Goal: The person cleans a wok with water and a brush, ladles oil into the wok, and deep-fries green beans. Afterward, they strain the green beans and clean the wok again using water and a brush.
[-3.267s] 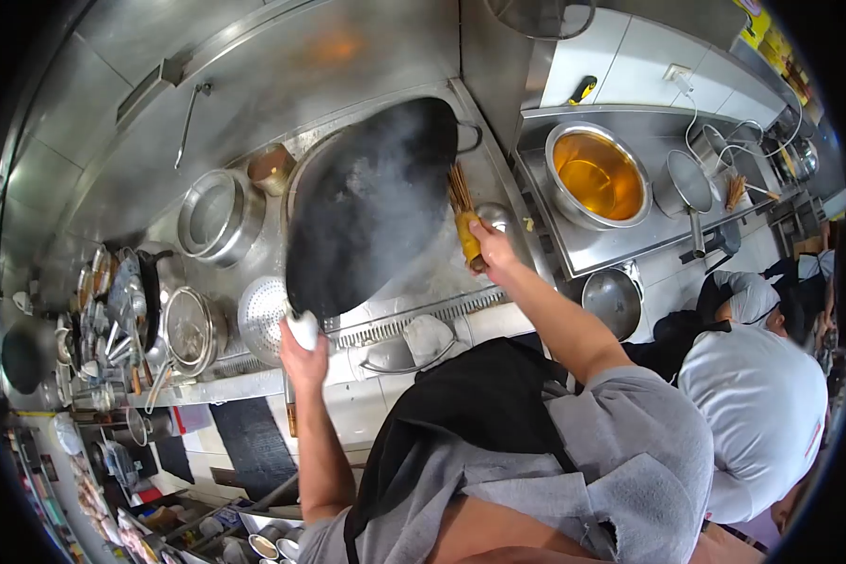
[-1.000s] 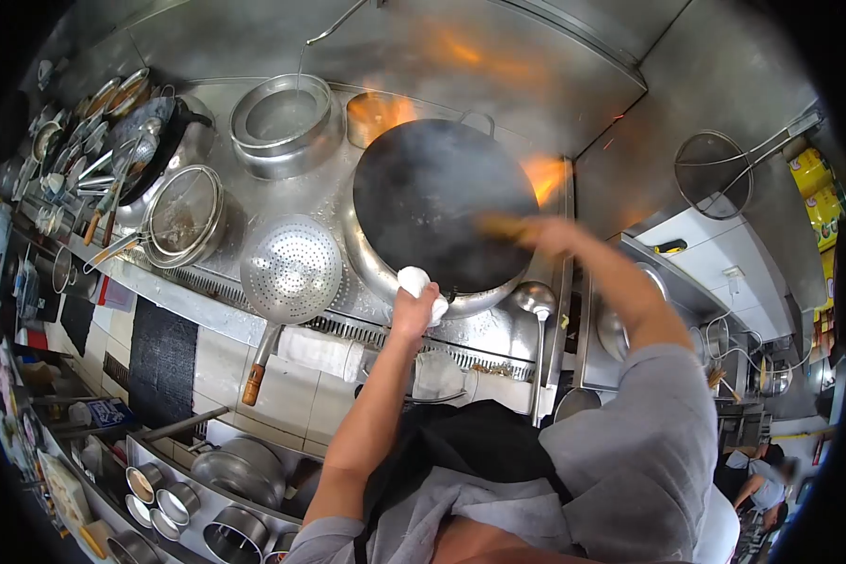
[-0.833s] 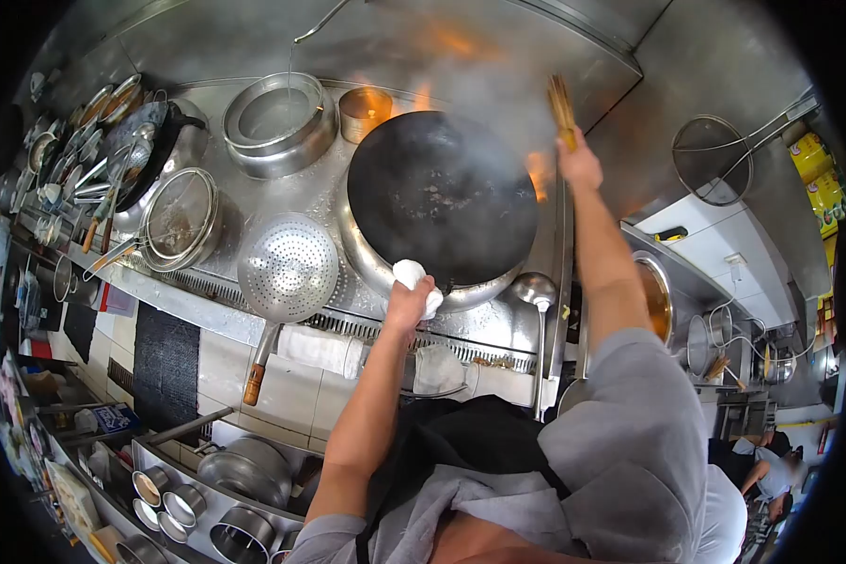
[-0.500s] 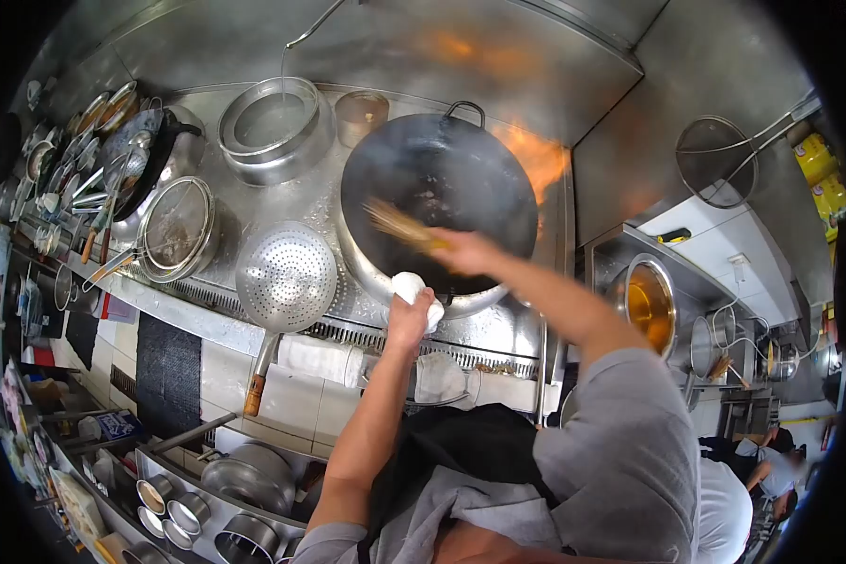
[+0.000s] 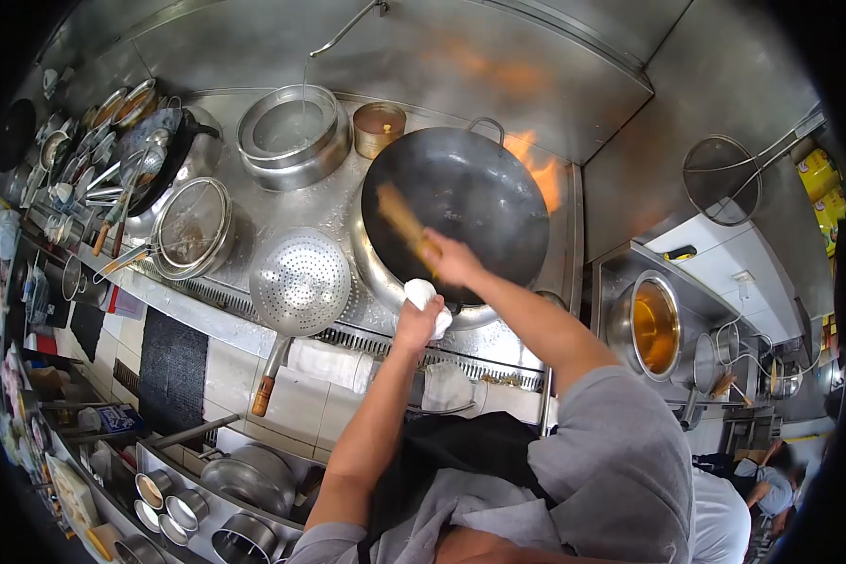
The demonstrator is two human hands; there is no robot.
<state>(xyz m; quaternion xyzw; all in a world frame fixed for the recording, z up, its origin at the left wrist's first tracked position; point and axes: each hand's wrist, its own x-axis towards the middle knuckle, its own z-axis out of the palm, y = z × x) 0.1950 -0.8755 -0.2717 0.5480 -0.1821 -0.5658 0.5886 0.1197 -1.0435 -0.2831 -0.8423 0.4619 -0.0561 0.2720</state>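
Here, the right hand point(image 5: 453, 262) clenches a blurred brush point(image 5: 402, 221), the left hand point(image 5: 415, 326) bunched cloth point(image 5: 421, 293).

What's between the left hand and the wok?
A white cloth, bunched in the left hand at the near edge of the wok, in the head view.

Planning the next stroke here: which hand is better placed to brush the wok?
Likely the right hand: it grips the brush over the wok, while the left hand holds a white cloth at the near rim.
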